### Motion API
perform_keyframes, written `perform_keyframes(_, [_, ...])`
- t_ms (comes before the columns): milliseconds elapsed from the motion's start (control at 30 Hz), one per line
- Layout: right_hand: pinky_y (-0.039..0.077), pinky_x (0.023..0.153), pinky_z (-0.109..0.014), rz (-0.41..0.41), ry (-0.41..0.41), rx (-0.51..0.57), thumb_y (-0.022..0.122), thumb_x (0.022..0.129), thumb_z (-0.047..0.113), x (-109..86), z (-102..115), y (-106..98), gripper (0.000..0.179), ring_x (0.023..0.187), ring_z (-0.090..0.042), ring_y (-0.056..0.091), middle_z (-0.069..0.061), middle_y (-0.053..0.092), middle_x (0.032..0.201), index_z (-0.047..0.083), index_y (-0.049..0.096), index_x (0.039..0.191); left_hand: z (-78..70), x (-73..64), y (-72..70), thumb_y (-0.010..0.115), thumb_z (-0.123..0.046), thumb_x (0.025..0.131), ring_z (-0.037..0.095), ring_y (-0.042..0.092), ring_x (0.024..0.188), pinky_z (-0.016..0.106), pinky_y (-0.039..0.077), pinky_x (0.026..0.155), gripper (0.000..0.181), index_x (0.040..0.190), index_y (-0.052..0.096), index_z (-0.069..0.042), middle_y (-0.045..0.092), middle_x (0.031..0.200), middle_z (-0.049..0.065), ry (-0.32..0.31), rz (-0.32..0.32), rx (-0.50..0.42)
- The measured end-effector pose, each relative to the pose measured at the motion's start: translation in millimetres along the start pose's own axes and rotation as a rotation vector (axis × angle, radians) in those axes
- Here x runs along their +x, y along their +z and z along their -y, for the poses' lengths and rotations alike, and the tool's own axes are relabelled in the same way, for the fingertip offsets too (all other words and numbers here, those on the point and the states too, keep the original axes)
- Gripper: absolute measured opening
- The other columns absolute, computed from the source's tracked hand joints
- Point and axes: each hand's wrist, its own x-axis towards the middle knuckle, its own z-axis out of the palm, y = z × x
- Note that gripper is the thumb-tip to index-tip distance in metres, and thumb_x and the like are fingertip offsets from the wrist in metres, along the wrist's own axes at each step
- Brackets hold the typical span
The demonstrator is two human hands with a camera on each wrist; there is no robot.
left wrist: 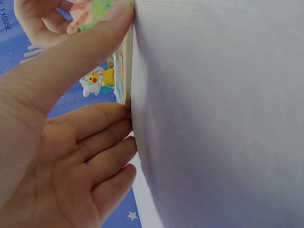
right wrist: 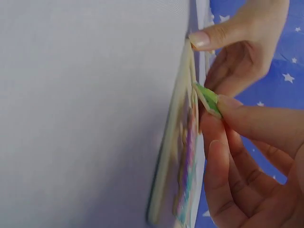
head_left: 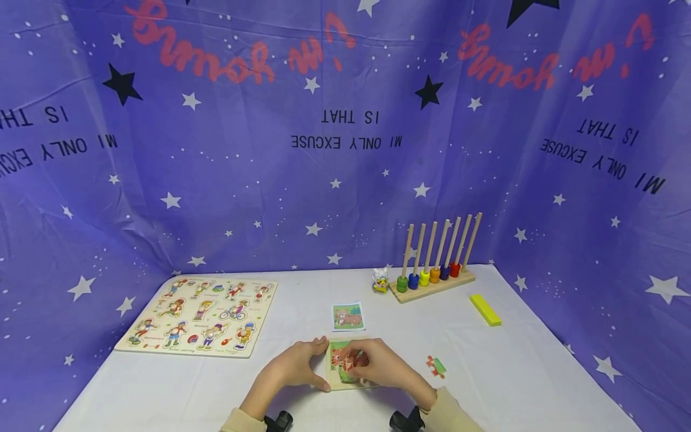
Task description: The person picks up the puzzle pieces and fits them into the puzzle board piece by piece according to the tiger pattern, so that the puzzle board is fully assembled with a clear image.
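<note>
Inward, right grip [head_left: 382, 363]; left grip [head_left: 296, 363] opposite.

Grn pzl pc [right wrist: 207, 96], starry drape [head_left: 270, 180]

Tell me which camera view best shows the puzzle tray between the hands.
The head view: it shows the puzzle tray from above, though the right hand covers part of it. The left wrist view shows only a narrow sliver beside the left hand; the right wrist view shows it nearly edge-on.
</note>
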Motion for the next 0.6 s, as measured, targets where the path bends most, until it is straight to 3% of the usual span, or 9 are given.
perform_keyframes(367, [0.046, 0.051, -0.014, 0.000, 0.006, 0.000, 0.077, 0.079, 0.000, 9.0, 5.6, 13.5, 0.022, 0.058, 0.002, 0.050, 0.003, 0.062, 0.075, 0.007, 0.070, 0.098, -0.2, 0.1, 0.3, 0.087, -0.038, 0.064, 0.040, 0.042, 0.131, 0.053, 0.033, 0.109, 0.091, 0.136, 0.050, 0.003, 0.044, 0.145, 0.018, 0.006, 0.005, 0.001])
perform_keyframes(600, [0.045, 0.053, -0.014, -0.015, 0.018, -0.071, 0.077, 0.077, 0.000, 12.2, 9.1, 15.1, 0.021, 0.059, 0.004, 0.049, 0.007, 0.059, 0.074, 0.008, 0.071, 0.096, -0.3, 0.1, -0.4, 0.087, -0.037, 0.064, 0.040, 0.042, 0.131, 0.054, 0.033, 0.109, 0.090, 0.137, 0.051, 0.003, 0.045, 0.145, 0.018, 0.000, -0.002, 0.008])
